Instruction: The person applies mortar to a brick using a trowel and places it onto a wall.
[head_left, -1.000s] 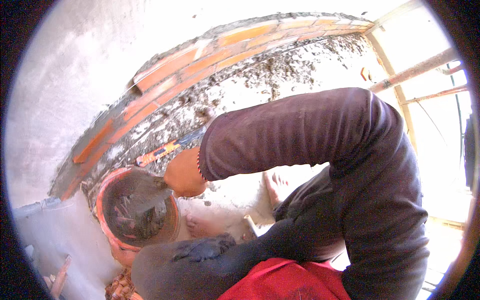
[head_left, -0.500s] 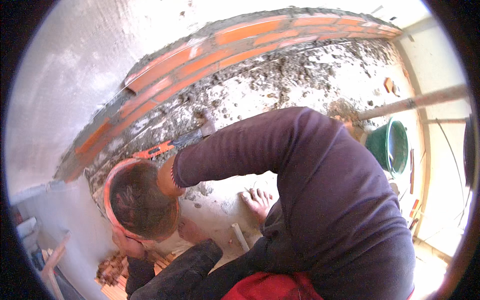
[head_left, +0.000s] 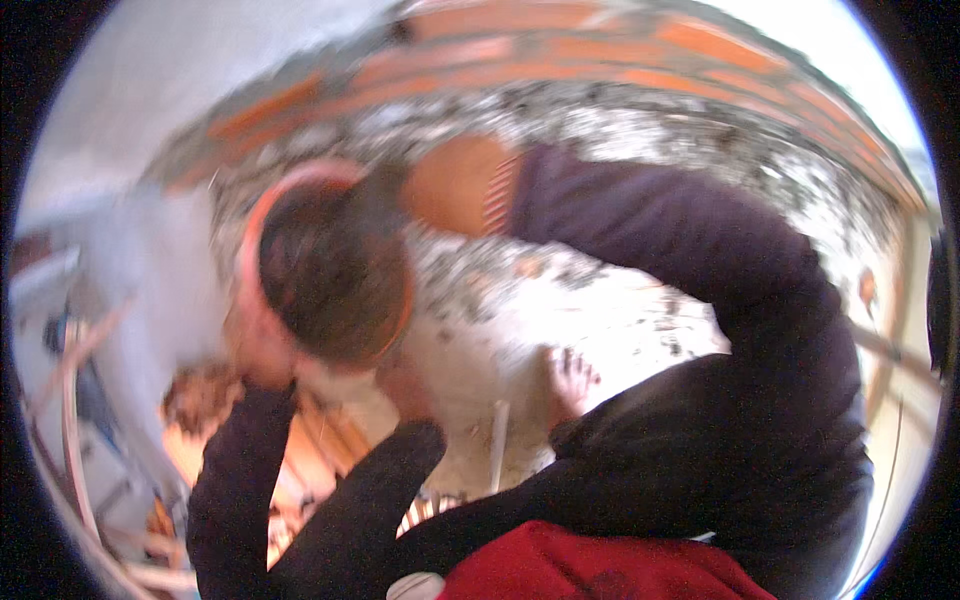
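Observation:
A bucket [head_left: 249, 240] with an orange-pink rim tilts in front of me, holding dark grey wet mortar [head_left: 335, 270]. My left hand [head_left: 262, 345] is closed on the bucket's near-left side, partly smeared by motion. My right hand [head_left: 388, 195], dark as if coated in mortar, is at the bucket's far-right rim. Its fingers are blurred against the mortar, so whether it holds anything is unclear. Beyond the bucket runs a low wall of orange bricks [head_left: 480, 50] with grey mortar joints.
Mortar-splattered pale floor [head_left: 620, 310] lies between me and the wall. My bare foot [head_left: 572, 380] and a pale stick [head_left: 499, 445] are close by. Orange bricks [head_left: 335, 440] are stacked at the lower left, with wooden poles [head_left: 70, 430] farther left. Another pole [head_left: 895, 352] stands at right.
My right hand has come up from inside the bucket toward its far-right rim. The view has swung; the bucket appears higher, and the green bucket and orange-handled tool have left sight.

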